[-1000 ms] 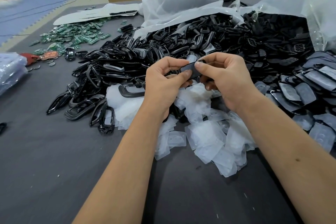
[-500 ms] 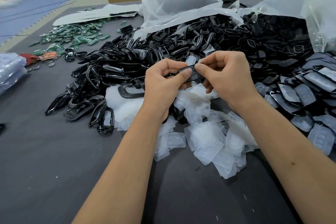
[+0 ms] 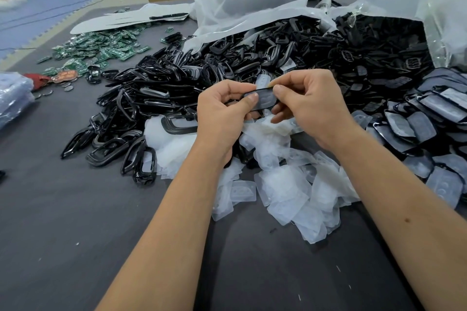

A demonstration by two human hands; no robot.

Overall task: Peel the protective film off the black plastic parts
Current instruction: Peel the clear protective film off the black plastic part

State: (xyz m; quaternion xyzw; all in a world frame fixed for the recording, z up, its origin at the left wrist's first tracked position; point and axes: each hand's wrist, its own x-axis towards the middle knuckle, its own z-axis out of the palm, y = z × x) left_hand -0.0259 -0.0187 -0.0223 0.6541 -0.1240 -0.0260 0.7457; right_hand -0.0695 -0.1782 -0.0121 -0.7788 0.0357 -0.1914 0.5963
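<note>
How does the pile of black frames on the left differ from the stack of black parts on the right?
The black frames are open rings, bare and glossy; the black parts on the right are solid plates under cloudy film. The frames lie jumbled, while the plates overlap in rough rows. Both rest on the gray table.

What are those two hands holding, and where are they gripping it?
One small black plastic part. The left hand pinches its left end between thumb and fingers; the right hand pinches its right end near the top edge.
</note>
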